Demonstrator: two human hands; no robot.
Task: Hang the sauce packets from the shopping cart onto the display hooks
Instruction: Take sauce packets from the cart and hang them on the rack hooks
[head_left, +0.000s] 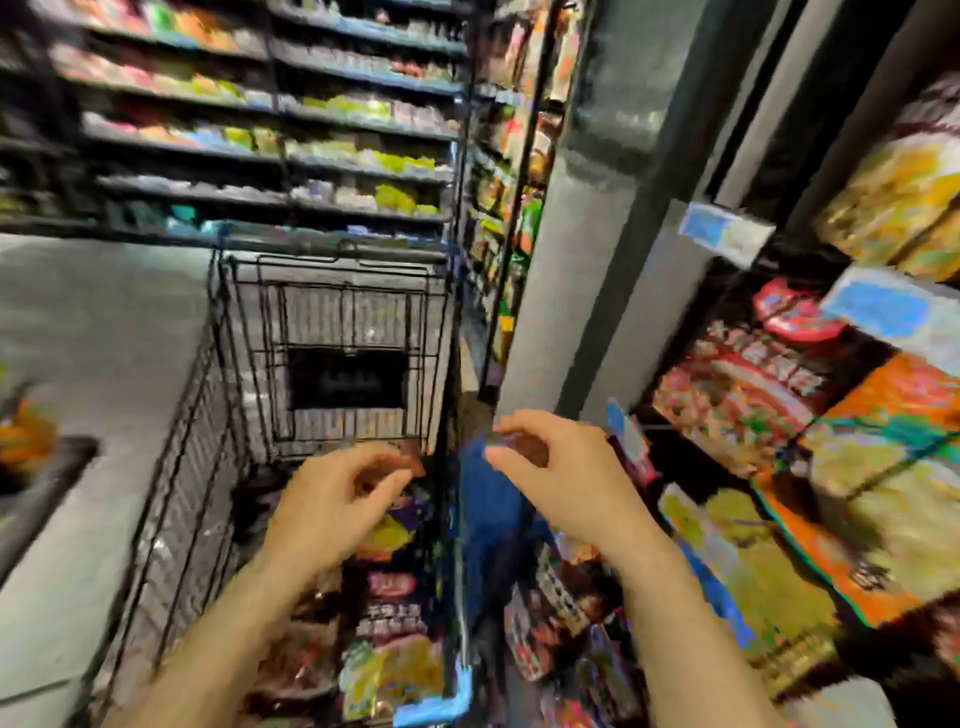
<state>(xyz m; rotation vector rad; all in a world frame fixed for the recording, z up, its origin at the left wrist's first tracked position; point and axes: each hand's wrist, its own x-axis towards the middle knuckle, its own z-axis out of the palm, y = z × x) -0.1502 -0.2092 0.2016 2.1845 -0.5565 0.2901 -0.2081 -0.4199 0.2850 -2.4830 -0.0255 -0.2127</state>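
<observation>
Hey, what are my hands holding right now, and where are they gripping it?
The frame is too blurred to say. Both the left hand over the shopping cart and the right hand have curled fingers, maybe pinching something small and brownish, but no packet shows clearly.

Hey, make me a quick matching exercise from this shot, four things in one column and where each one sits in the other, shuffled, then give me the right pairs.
Column one:
1. left hand
2. right hand
3. shopping cart
4. hanging packets on the display

Column two:
A. at the right edge of the view, beside the grey pillar
B. over the packets in the near end of the cart
C. in the aisle, ahead of the person and left of the display
D. just outside the cart's right rim, above blue fabric

Pairs: 1-B, 2-D, 3-C, 4-A
</observation>
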